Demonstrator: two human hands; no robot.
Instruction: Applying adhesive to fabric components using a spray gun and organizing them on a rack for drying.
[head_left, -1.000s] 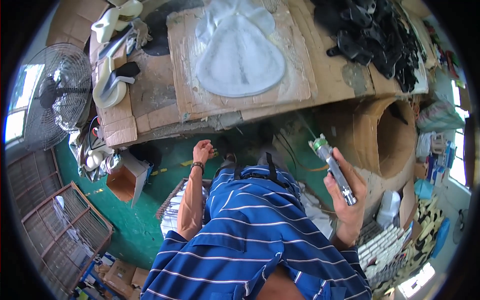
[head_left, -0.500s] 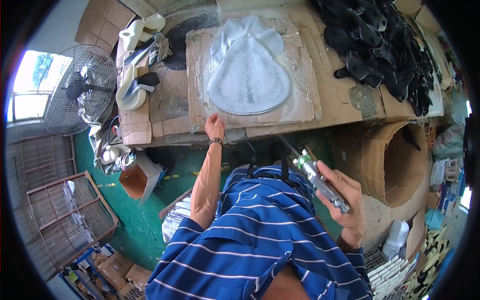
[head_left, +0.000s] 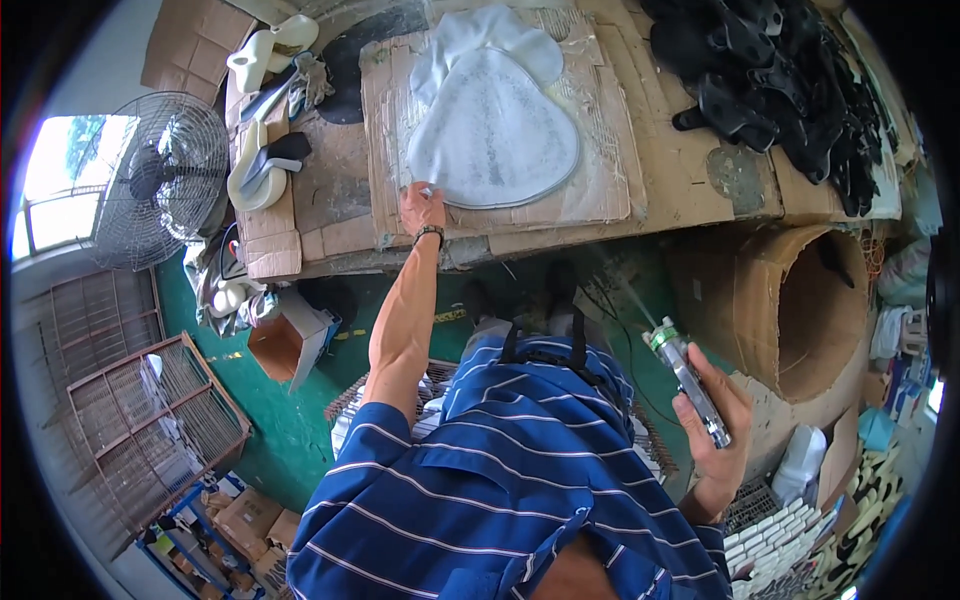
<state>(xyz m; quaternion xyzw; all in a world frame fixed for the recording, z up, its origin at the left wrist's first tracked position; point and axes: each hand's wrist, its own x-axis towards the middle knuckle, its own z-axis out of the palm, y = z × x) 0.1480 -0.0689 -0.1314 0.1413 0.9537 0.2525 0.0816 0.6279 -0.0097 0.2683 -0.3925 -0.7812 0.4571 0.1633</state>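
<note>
left hand (head_left: 422,208) is on the near-left edge of the white pad (head_left: 500,135), fingers drawn together narrow, looks like a pinch on that edge. dark band (head_left: 428,232) on that wrist. pad is a rounded triangle with grey speckling, wide end toward the person, lying on a cardboard sheet (head_left: 615,150) on the counter (head_left: 330,185). a bunched white cloth piece (head_left: 545,55) sits at the pad's narrow far end, touching it.

right hand (head_left: 718,412) is wrapped around a metal spray gun (head_left: 692,385) with a green collar, held off the counter in front of the big cardboard drum (head_left: 735,320). gun nozzle points up and left; thin pale streak leads off it. can't tell if the trigger is pulled, fingers cover it.

right end of the counter: heap of black molded parts (head_left: 740,115). left end: cream curved piece (head_left: 250,190) with a dark part resting in it, grey glove (head_left: 312,82) beyond. wire-caged fan (head_left: 165,180) just left of the counter. open carton (head_left: 275,345) on the green floor (head_left: 265,465), metal rack (head_left: 160,430) further left.
</note>
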